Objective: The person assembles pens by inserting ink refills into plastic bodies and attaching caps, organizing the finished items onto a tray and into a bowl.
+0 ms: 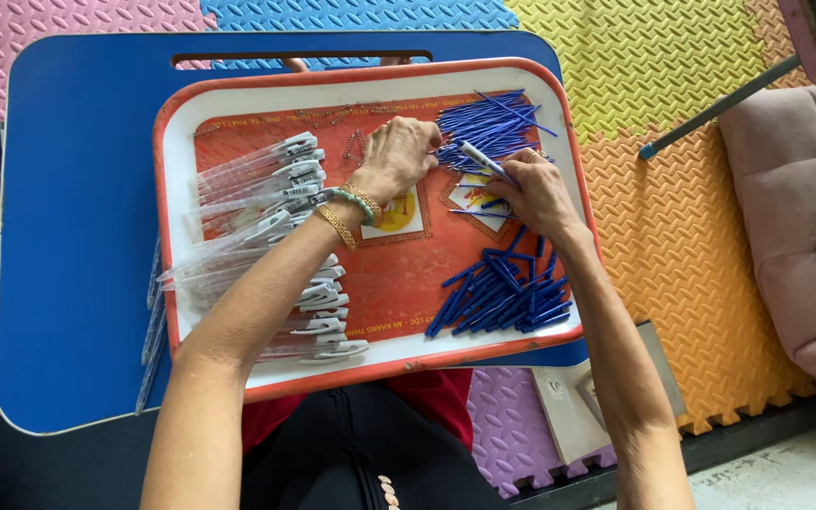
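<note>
A red-and-white tray (170,236) rests on a blue lap table (77,236) over colourful foam mats (672,85). The right hand (538,194) pinches a clear, blue-tipped pen barrel (479,159); the left hand (397,156) curls closed into thin blue refills (488,123) at the tray's far edge.

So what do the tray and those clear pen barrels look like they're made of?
The red-rimmed white rectangular tray looks like glossy moulded plastic, judging by its smooth rounded rim. The clear pen barrels with white clips appear to be transparent hard plastic, since the tray shows through them.

a single head-worn camera looks steeply down from just above the person's lap, close over a red-rimmed tray (167,189) on a blue lap table (77,236), with colourful foam floor mats (691,246) filling the frame's edges.
</note>
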